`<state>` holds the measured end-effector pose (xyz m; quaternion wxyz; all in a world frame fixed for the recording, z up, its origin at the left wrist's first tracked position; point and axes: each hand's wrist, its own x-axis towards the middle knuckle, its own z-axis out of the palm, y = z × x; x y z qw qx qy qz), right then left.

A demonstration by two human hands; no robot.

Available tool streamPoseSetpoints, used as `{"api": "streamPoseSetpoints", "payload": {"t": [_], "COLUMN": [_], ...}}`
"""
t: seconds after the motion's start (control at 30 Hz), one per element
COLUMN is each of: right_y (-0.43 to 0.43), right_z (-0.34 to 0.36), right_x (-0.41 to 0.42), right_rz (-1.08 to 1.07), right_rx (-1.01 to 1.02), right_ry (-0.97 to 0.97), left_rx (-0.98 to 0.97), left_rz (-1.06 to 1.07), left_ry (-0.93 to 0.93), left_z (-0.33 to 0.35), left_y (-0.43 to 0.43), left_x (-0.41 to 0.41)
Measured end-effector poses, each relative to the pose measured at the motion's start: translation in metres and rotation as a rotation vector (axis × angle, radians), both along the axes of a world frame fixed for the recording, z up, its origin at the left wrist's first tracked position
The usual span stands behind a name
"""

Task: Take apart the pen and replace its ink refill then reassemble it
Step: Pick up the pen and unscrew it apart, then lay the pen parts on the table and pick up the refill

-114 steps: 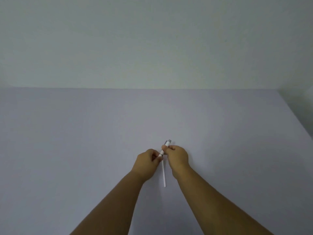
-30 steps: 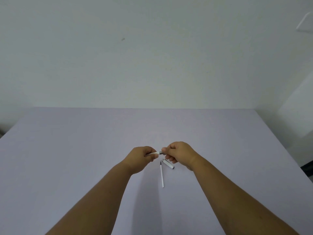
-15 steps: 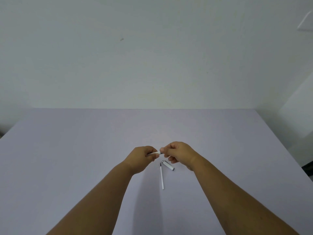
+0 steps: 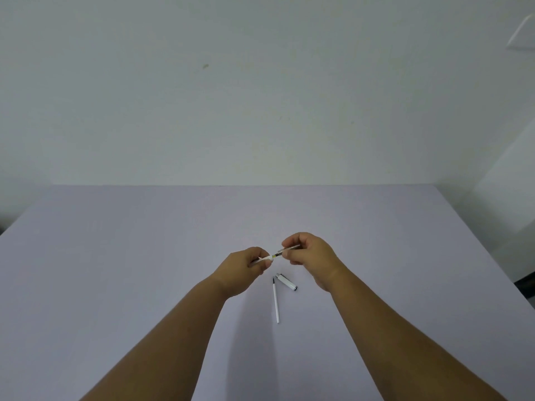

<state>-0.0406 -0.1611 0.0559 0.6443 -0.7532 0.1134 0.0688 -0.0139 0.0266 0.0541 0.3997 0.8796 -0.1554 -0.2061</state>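
My left hand (image 4: 246,266) pinches the white front piece of the pen (image 4: 267,258) above the table. My right hand (image 4: 311,256) grips a thin dark ink refill (image 4: 288,250) that sticks out of that white piece toward the right. On the table just below the hands lie a short white pen section with a metal end (image 4: 286,282) and a long thin white refill (image 4: 276,302) with a dark tip, pointing toward me.
The lavender table (image 4: 115,256) stretches wide on both sides and meets a plain pale wall (image 4: 260,96) at the back. Its right edge (image 4: 480,235) runs diagonally toward me.
My right hand has moved right and slightly up, drawing the dark refill partway out of the white piece held in my left hand. The parts on the table have not moved.
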Motion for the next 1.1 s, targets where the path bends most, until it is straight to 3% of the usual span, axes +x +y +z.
{"api": "streamPoseSetpoints", "payload": {"t": [0.17, 0.33, 0.4, 0.53, 0.67, 0.87, 1.1], "right_y": [-0.002, -0.010, -0.014, 0.001, 0.019, 0.020, 0.017], "right_z": [0.003, 0.002, -0.006, -0.048, -0.087, -0.110, -0.115], "right_x": [0.002, 0.007, 0.006, -0.010, -0.027, -0.039, -0.041], "right_rz": [-0.095, -0.397, -0.368, -0.065, 0.103, 0.131, 0.112], "right_rx": [0.284, 0.537, 0.401, -0.267, -0.666, -0.832, -0.797], "right_ry": [0.036, 0.042, 0.120, 0.310, 0.240, 0.127, 0.115], "left_rx": [-0.019, -0.032, -0.034, -0.025, -0.005, 0.015, 0.029], "left_rz": [-0.030, 0.029, 0.056, 0.075, 0.070, 0.081, 0.065], "left_ry": [0.072, 0.127, 0.151, 0.189, 0.204, 0.223, 0.219], "left_z": [0.001, -0.007, -0.014, -0.033, -0.048, -0.059, -0.060], "left_y": [0.002, 0.005, 0.008, 0.010, 0.009, 0.013, 0.010], "left_x": [-0.001, 0.000, -0.001, -0.006, -0.012, -0.014, -0.014]}}
